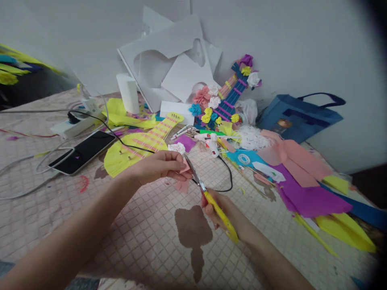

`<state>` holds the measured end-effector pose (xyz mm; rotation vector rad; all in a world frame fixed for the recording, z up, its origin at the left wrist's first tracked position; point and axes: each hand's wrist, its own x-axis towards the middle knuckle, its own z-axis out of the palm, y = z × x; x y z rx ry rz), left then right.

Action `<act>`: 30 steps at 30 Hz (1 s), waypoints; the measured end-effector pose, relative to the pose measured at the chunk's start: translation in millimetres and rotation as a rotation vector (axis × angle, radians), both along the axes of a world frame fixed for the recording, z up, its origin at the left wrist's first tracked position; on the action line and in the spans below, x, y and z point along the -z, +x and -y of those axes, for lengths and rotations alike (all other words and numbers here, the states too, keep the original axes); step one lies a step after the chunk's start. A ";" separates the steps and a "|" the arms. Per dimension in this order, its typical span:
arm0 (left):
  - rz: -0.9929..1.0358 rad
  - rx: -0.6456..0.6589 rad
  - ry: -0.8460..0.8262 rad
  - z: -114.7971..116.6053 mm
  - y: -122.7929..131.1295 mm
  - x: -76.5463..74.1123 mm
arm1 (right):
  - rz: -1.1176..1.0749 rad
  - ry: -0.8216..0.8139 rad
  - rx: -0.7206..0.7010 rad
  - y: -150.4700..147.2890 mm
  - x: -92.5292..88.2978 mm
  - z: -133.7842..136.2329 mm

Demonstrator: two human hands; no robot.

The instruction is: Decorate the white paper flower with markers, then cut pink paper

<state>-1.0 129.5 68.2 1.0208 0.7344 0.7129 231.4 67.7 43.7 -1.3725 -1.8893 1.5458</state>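
Note:
Between the fingertips of my left hand (pixel 165 166) is a small piece of pink paper (pixel 185 166). My right hand (pixel 222 209) grips a pair of scissors (pixel 220 213) with yellow handles, and the metal blades reach up to the paper's right edge. Whether the blades cut into it, I cannot tell. Below my left fingers another pink scrap (pixel 182 186) shows on the tabletop. Just beyond that hand lies a yellow paper guitar (pixel 137 151) with pink strips. A white speckled paper piece (pixel 176 148) sits close to my left fingertips.
A hot glue gun (pixel 211 141) with a black cord lies beyond the scissors. On the left are a phone (pixel 86 153) and a power strip (pixel 75 125) with cables. A flower-trimmed blue guitar (pixel 231 98), cut white boards (pixel 181 52), coloured paper (pixel 308 193) and a blue bag (pixel 299 117) stand around.

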 end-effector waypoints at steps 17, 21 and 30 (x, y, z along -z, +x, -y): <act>0.054 0.049 -0.036 -1.0 0.7 2.6 | 0.003 0.038 -0.053 2.5 0.5 0.5; 0.050 0.047 -0.041 -0.6 1.2 1.5 | -0.003 -0.021 -0.021 -0.1 -3.6 1.6; 0.052 0.046 -0.039 -0.3 -0.4 2.4 | 0.005 -0.043 0.030 -2.3 -6.2 0.4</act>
